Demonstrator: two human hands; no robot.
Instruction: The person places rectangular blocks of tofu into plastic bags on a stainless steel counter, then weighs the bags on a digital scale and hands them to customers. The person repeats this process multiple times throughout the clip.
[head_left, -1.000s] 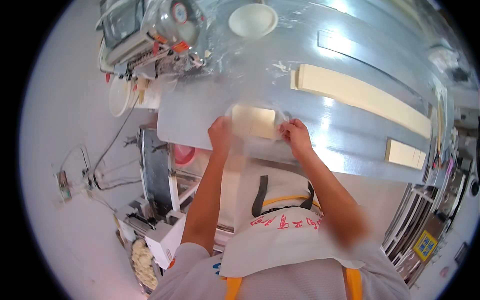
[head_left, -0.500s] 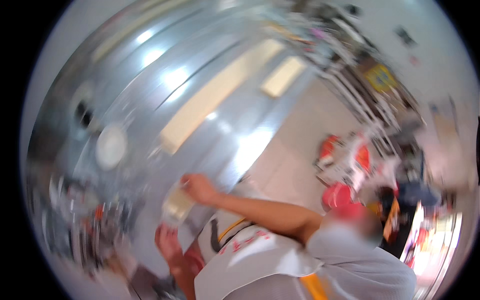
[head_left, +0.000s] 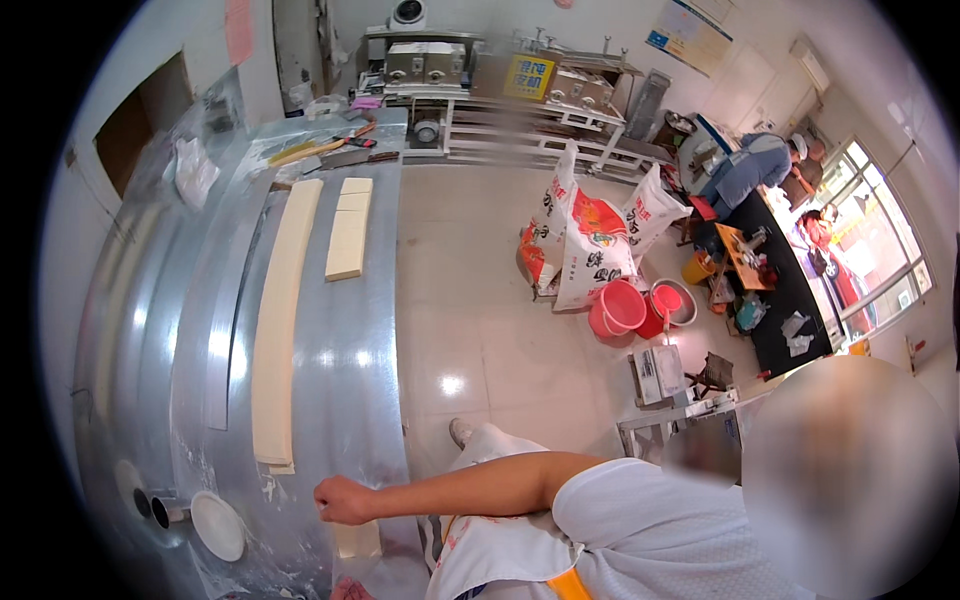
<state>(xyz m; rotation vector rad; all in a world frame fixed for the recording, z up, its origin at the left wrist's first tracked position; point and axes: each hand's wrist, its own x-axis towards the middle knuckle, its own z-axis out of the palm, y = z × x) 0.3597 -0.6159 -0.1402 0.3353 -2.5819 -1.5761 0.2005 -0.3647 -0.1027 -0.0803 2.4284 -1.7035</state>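
My right hand (head_left: pixel 345 500) is closed in a fist over the near part of the metal table (head_left: pixel 365 380); whatever it grips is hidden. Below its wrist lies a small cream-coloured dough block (head_left: pixel 357 542), with what looks like clear plastic about it. At the lower edge only a bit of my left hand (head_left: pixel 350 590) shows, close to this block, its fingers mostly cut off. Farther along stretches a long stack of pale dough sheets (head_left: pixel 283 330). To its right sits a shorter dough stack (head_left: pixel 348 230) with cuts across its far part.
A round white dish (head_left: pixel 218 527) stands left of my right hand. Rolling pins and a knife (head_left: pixel 345 158) lie at the table's far end. Printed sacks (head_left: pixel 597 250) and a pink bucket (head_left: pixel 617 308) stand on the floor. Two people (head_left: pixel 755 170) are at the far right beside a black counter (head_left: pixel 790 290).
The view has swung and sharpened, so the table now runs upright at the left. My left hand has nearly left the picture at the lower edge. My right hand stays beside the small dough block.
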